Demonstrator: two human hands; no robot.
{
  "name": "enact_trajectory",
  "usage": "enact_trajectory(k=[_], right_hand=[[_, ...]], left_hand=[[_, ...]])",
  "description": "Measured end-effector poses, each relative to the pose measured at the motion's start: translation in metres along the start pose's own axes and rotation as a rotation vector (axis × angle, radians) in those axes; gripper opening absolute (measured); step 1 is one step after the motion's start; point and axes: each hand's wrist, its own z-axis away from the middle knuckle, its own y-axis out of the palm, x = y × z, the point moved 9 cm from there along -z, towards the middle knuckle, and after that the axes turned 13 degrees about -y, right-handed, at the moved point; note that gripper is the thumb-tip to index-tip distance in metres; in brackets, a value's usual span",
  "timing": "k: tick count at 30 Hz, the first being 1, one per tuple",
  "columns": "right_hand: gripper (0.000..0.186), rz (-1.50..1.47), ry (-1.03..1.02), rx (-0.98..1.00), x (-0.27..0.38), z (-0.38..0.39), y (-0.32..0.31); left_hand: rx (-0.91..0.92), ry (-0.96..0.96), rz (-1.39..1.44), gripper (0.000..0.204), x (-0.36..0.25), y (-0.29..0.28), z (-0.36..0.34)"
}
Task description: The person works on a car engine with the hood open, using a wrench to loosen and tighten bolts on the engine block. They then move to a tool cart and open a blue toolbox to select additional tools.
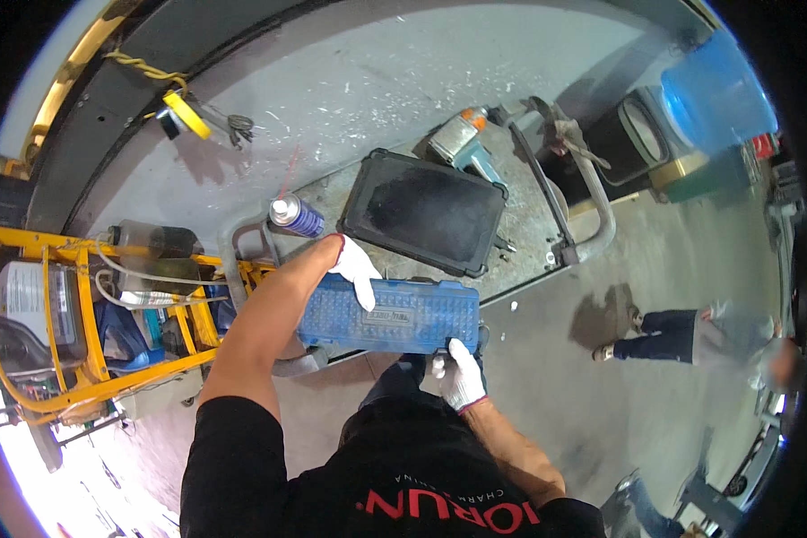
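A long blue plastic tool case (403, 316) lies across the near edge of a grey metal cart (529, 229). My left hand (356, 267), in a white glove, grips the case's top left part with fingers draped over it. My right hand (458, 372), also gloved in white, holds the case's lower right corner from below. Just beyond the case a black flat tray-like case (423, 212) rests on the cart top.
A blue spray can (294, 215) stands at the cart's left; a pneumatic impact wrench (463, 141) lies at its far end. A yellow frame trolley (72, 314) with bottles is at left. Another person (690, 334) stands on the grey floor at right, near a blue bin (715, 94).
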Motion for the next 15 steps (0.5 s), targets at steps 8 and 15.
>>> enact_trajectory(k=[8, 15], right_hand=[[0.018, 0.014, -0.023, -0.027, -0.032, -0.004, -0.013], [0.056, 0.495, -0.160, 0.134, -0.037, -0.024, -0.024]], left_hand=[[-0.526, -0.004, -0.430, 0.090, -0.018, -0.024, 0.021], [-1.210, 0.030, -0.710, 0.120, -0.017, 0.040, 0.070]])
